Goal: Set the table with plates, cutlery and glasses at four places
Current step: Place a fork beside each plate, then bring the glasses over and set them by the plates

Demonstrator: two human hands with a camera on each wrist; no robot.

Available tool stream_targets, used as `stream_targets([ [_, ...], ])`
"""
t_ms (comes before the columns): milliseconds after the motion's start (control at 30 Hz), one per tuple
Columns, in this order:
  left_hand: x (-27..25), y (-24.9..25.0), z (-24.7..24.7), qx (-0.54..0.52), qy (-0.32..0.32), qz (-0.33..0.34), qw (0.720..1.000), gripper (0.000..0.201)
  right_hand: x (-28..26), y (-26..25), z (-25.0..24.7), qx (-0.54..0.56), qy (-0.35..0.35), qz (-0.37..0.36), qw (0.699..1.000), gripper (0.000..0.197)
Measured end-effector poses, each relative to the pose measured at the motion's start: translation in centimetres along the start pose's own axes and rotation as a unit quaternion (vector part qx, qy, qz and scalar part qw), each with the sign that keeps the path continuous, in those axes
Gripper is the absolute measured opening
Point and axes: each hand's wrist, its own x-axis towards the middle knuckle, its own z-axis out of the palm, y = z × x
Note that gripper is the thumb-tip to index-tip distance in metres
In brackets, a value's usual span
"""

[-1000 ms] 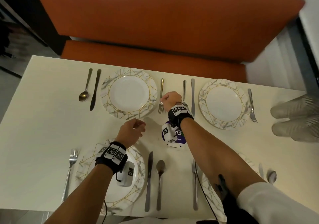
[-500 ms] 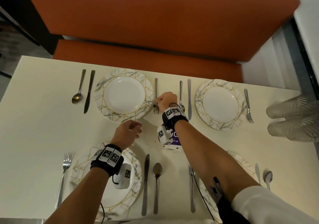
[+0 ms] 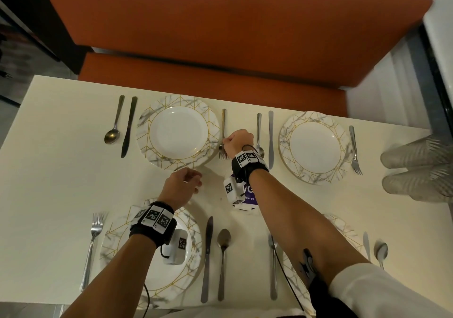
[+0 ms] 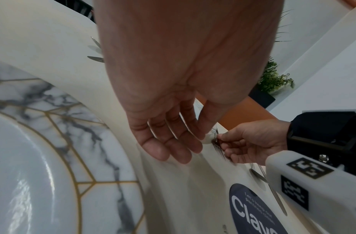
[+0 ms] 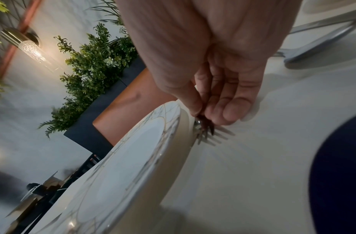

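Observation:
A fork [image 3: 223, 126] lies just right of the far left plate [image 3: 177, 160], tines toward me. My right hand [image 3: 224, 144] pinches its neck; in the right wrist view the thumb and fingers [image 5: 233, 109] close on the fork [image 5: 211, 134] beside the plate's rim [image 5: 173, 126]. My left hand [image 3: 196, 182] hovers over the table below that plate with loosely curled fingers [image 4: 173, 148] and holds nothing. The far right plate [image 3: 315, 170] has a spoon [image 3: 259, 131], knife [image 3: 270, 136] and fork [image 3: 354, 151]. My arms partly cover both near plates [image 3: 115, 241].
Ribbed clear glasses [image 3: 416, 170] lie at the table's right edge. A purple and white round label [image 3: 247, 195] sits under my right wrist. An orange bench [image 3: 220, 35] runs behind the far edge. Cutlery flanks the near plates, such as a knife [image 3: 208, 256].
My right hand has slid the fork a little to the left, closer to the far left plate's rim. My left hand has hardly moved.

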Motion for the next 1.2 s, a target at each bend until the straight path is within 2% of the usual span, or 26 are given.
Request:
stream_targets([
  [367, -0.1, 0.1, 0.1, 0.000, 0.000, -0.005, 1.000, 0.012, -1.2, -0.3, -0.7, -0.006, -0.013, -0.004, 1.000, 0.032],
  [500, -0.3, 0.5, 0.3, 0.007, 0.000, -0.004, 1.000, 0.012, -3.1, 0.4, -2.2, -0.018, 0.004, -0.033, 0.999, 0.030],
  [667, -0.7, 2.6, 2.2, 0.026, -0.014, 0.013, 0.999, 0.012, -6.4, 3.3, -5.0, 0.063, 0.016, -0.113, 0.991, 0.019],
  [733, -1.0, 4.2, 3.8, 0.037, -0.023, 0.035, 0.998, 0.013, -7.8, 5.0, -6.7, 0.099, 0.018, -0.142, 0.985, 0.016],
  [833, -1.6, 7.3, 6.9, 0.051, -0.037, 0.073, 0.995, 0.013, -10.0, 8.0, -10.0, 0.136, 0.067, -0.167, 0.974, 0.013],
  [967, -3.4, 12.7, 12.2, 0.056, -0.061, 0.129, 0.988, 0.014, -12.5, 13.5, -15.9, 0.170, 0.117, -0.157, 0.966, 0.011],
  [1067, -4.8, 17.6, 17.4, 0.088, -0.093, 0.186, 0.974, 0.014, -13.9, 18.8, -21.0, 0.189, 0.159, -0.141, 0.959, 0.011],
  [1200, -6.5, 23.7, 25.3, 0.158, -0.118, 0.267, 0.943, 0.011, -15.1, 26.7, -28.0, 0.159, 0.225, -0.139, 0.951, 0.010],
])
